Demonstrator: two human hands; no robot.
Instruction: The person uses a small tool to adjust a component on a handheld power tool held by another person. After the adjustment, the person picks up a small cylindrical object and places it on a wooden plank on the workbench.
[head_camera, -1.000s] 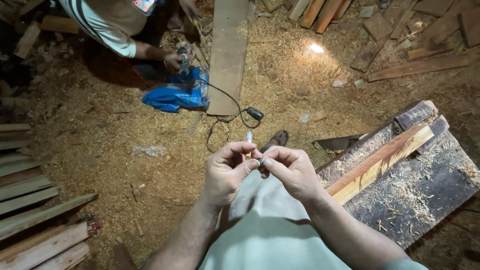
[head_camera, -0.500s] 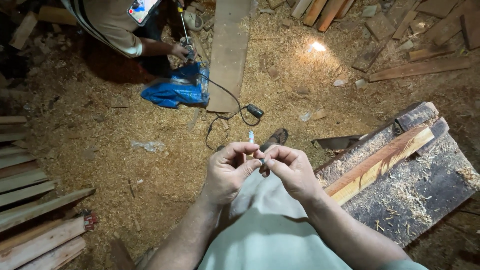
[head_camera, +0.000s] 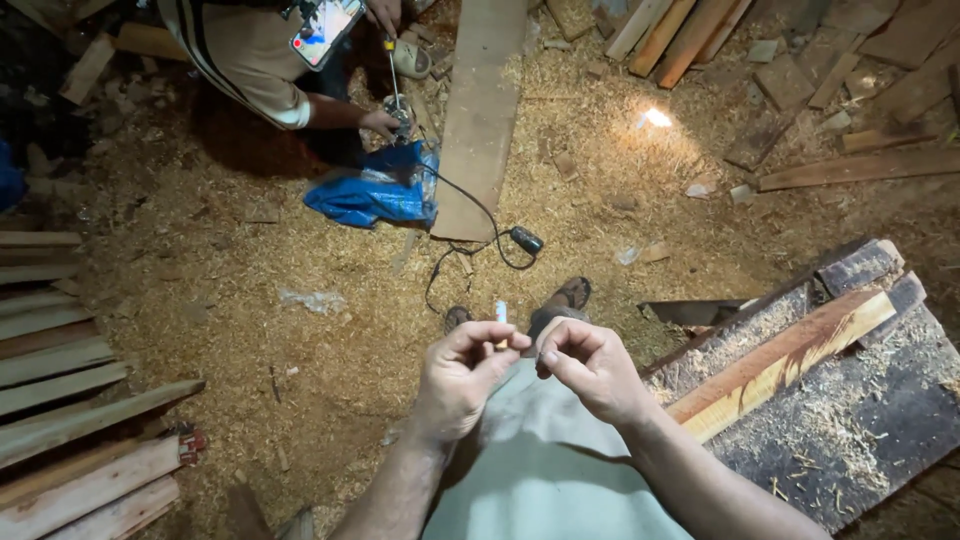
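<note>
Sawdust-covered floor (head_camera: 250, 330) throughout, with a dark wooden bench (head_camera: 850, 420) at the right edge bearing 1 pale wood strip (head_camera: 790, 360). Long plank (head_camera: 480, 110) near the top edge, a blue bag (head_camera: 370, 190) just beside it, and another person's hand (head_camera: 380, 122) above that bag. At lower centre, left hand (head_camera: 462, 375) and right hand (head_camera: 590, 370) close together over the lap, fingertips of both pinching 1 small white stick-like piece (head_camera: 500, 312), its tip poking up above them. Exact nature of the piece too small to tell.
</note>
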